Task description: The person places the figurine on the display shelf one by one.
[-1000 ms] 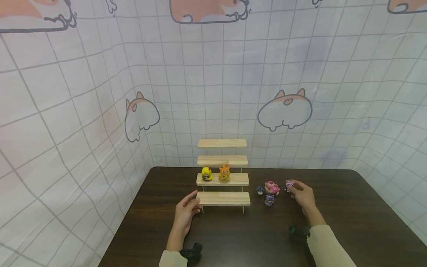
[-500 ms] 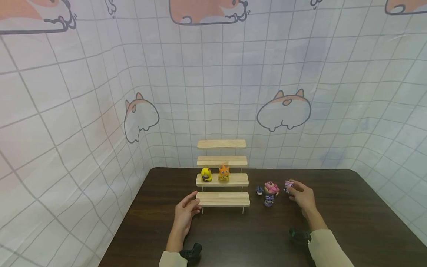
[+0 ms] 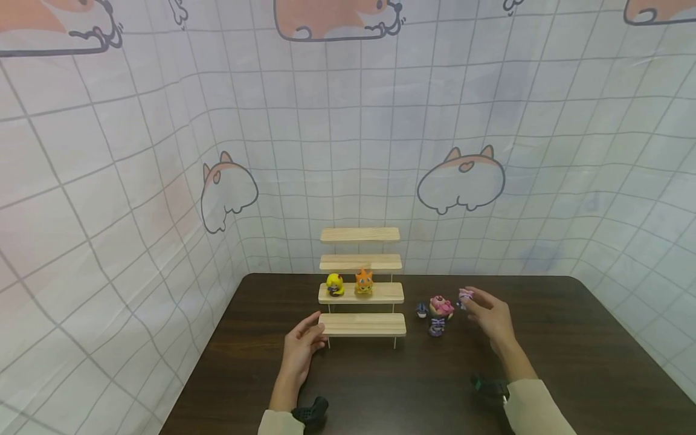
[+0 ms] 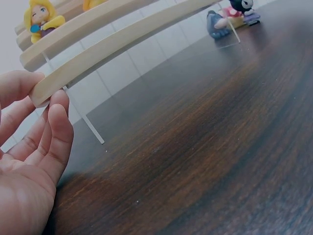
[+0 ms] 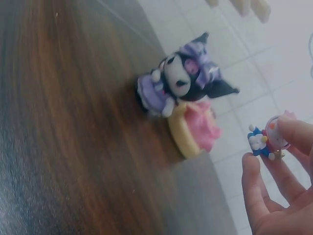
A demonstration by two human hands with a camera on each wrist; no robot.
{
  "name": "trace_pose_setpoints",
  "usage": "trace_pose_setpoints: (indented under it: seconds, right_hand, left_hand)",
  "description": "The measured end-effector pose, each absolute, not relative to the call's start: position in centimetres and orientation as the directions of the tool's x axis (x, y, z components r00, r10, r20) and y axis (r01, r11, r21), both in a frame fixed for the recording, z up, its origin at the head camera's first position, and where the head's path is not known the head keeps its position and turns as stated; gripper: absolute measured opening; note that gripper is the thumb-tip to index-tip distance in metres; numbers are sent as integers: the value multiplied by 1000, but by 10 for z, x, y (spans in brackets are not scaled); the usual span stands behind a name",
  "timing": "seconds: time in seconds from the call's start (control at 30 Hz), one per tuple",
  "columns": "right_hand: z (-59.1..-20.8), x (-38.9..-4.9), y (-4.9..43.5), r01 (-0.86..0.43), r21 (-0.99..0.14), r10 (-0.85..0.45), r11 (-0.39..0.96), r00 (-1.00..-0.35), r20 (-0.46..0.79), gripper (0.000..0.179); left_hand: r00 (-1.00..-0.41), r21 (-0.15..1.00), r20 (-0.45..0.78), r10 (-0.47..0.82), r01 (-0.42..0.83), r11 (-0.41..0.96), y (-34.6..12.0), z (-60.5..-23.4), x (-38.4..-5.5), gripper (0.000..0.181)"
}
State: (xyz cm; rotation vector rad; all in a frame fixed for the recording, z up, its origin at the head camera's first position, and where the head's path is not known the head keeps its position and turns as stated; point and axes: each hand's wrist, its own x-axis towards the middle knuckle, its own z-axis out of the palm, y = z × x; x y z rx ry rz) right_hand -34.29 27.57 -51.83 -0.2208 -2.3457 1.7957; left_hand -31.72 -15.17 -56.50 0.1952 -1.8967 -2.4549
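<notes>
My left hand [image 3: 298, 350] grips the left end of the lowest board of a tiered wooden display stand [image 3: 364, 325]. In the left wrist view the thumb lies on top of that board [image 4: 56, 84] and fingers curl beneath. My right hand [image 3: 492, 319] pinches a small pink, white and blue figurine [image 5: 259, 139] between thumb and fingers, right of the stand. On the table nearby are a black-and-purple figurine [image 5: 178, 76], a pink-topped one [image 3: 440, 306] and a small dark blue one [image 3: 421, 310].
A yellow-haired figurine [image 3: 335, 284] and an orange figurine [image 3: 364, 281] sit on the second board from the bottom. Two bare boards rise behind them. The dark wood table [image 3: 380, 386] ends at a white grid-patterned cloth [image 3: 337, 151] with cartoon dogs.
My right hand has raised the small figurine slightly and brought it a little to the left. The left hand keeps its hold on the board.
</notes>
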Motion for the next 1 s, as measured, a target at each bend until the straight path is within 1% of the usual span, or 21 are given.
trace_pose_setpoints:
  seconds: [0.37, 0.67, 0.9, 1.0]
  right_hand:
    - [-497, -332, 265, -44, -958, 185, 283, -978, 100, 58]
    - [-484, -326, 255, -92, -960, 134, 266, -982, 132, 52]
    - [-469, -319, 242, -115, -956, 110, 271, -983, 149, 52]
    - [-462, -316, 234, -144, -953, 93, 268, -980, 174, 50]
  left_hand:
    - [-992, 964, -71, -100, -43, -262, -152, -565, -318, 54]
    - [-992, 968, -74, -103, -47, -246, -152, -565, -317, 52]
    - [-992, 967, -76, -100, -49, -249, -152, -565, -316, 51]
    - [-992, 968, -77, -104, -50, -247, -151, -565, -317, 51]
